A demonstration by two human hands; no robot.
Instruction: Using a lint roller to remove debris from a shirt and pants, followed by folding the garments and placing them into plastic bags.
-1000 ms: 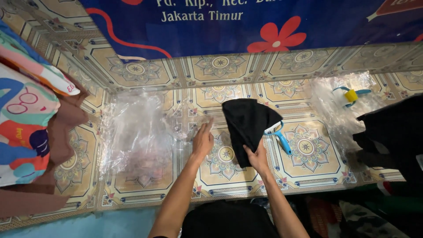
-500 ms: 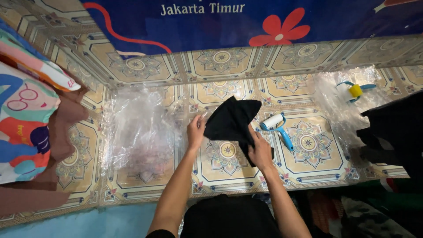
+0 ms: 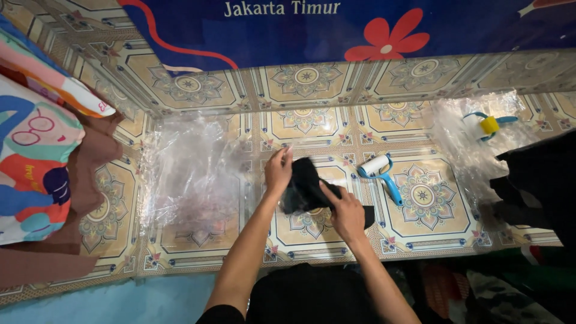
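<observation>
Two hands folding a black cloth [image 3: 306, 189] on a patterned tile floor [image 3: 426, 198].

I see the left hand [image 3: 278, 171] pinching the cloth's upper left edge, fingers closed on it; the right hand [image 3: 346, 213] presses on the cloth's lower right, fingers curled against it. The cloth lies mid-floor, bunched between both hands. A lint roller [image 3: 381, 174] rests just right of it. A clear plastic sheet [image 3: 192, 174] lies to the left, another roller [image 3: 489, 124] far right.
</observation>
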